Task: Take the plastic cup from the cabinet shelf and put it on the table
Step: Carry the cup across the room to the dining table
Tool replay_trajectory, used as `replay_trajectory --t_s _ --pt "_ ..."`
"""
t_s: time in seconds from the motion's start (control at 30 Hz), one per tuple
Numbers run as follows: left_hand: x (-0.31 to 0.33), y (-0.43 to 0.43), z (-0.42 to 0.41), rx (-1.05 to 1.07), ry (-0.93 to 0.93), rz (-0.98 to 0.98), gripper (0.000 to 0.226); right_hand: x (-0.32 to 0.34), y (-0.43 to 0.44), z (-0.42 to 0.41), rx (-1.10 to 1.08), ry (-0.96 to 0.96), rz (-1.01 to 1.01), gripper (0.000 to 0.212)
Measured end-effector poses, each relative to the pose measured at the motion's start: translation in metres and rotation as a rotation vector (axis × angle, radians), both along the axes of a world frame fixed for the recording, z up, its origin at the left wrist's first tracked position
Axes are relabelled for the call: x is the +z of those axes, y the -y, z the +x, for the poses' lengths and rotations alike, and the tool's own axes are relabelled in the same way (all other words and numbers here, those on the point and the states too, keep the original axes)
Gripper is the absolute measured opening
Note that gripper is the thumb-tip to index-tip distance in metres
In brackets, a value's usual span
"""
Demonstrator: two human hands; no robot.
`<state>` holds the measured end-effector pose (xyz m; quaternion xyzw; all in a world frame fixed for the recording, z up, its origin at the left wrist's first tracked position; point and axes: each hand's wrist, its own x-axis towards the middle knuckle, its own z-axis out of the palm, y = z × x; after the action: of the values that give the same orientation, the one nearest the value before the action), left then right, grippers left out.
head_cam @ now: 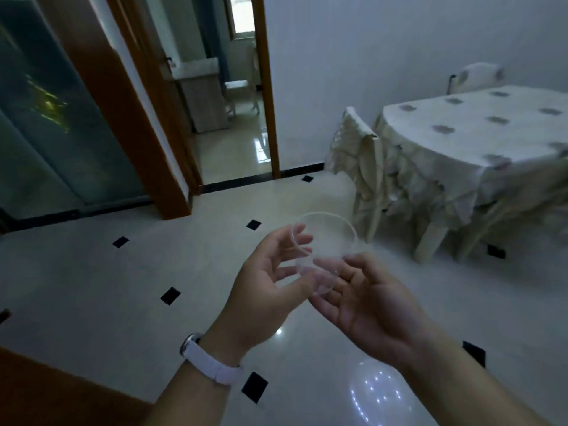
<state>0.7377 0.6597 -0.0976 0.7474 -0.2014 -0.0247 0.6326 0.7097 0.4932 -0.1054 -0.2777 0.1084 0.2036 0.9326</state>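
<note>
Clear cup (319, 250) is up in the air between both hands, over the floor (92, 272), rim tipped toward the table (479, 133), base down near the palms. Left hand (267, 284) w/ white watch (212, 361) on the wrist: fingers loosely curled, half open, fingertips touching the cup's left side near the rim. Right hand (372, 305): palm up, fingers spread and only slightly bent, cradling the cup's base and lower wall; thumb lies along the cup's right side. Cup is see-through, so exact contact pts are hard to tell. Table sits to the right, well apart from the cup, covered w/ a pale cloth hanging past the edge; top looks bare on the near part. Chair (362, 155) w/ draped cover stands just beside the table's left edge, at the table's near-left corner. Floor betw. hands and table is open tile w/ small black diamonds. Doorway (227, 87) at back left; wood frame and glass panel (46, 118) at far left.
</note>
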Motion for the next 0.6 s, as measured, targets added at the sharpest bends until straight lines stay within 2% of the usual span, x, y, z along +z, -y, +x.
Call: replay_trajectory --t_s 0.2,0.33,0.5,0.6 --pt "-0.002 0.118 -0.008 -0.175 0.012 -0.045 0.058 -0.004 0.11 -0.04 -0.182 0.018 0.025 0.051" --pt "0.0 0.183 -0.014 -0.32 0.011 -0.041 0.058 -0.006 0.169 -0.071 -0.324 0.04 0.055 0.07" --pt "0.001 0.25 -0.017 -0.499 -0.003 -0.033 0.06 -0.007 0.219 -0.095 -0.479 0.063 0.001 0.096" --pt "-0.007 0.291 -0.009 -0.596 -0.027 -0.037 0.059 -0.01 0.247 -0.101 -0.61 0.025 -0.001 0.099"
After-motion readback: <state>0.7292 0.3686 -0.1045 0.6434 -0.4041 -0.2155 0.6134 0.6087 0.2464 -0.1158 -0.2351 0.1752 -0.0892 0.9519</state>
